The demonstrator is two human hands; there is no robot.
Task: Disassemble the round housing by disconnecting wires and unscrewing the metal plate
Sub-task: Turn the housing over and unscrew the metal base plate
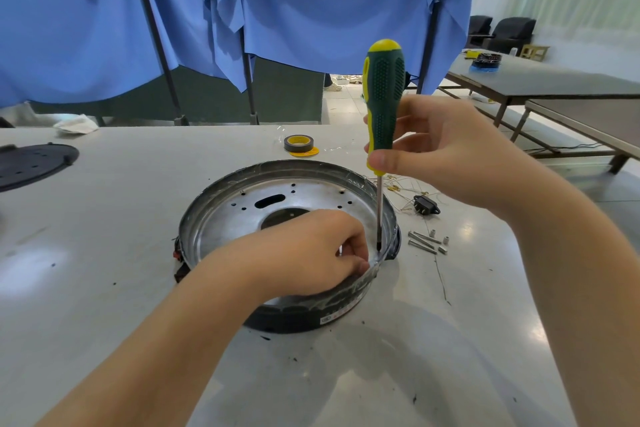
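Note:
The round housing (221, 194) sits on the grey table, a dark ring with a shiny metal plate (242, 218) inside, pierced by holes and a central opening. My right hand (446, 156) grips a green and yellow screwdriver (383, 94) upright, its tip down at the plate's near right edge. My left hand (311, 253) reaches into the housing with fingers curled beside the tip, pinching something small that I cannot make out. Loose thin wires (405, 191) and a black plug socket (426, 205) lie right of the housing.
Several screws and small spacers (427, 242) lie right of the housing. A roll of tape (299, 144) stands behind it. A black round cover (33, 163) lies at the far left. Blue cloth hangs behind; other tables (554, 83) stand at the right.

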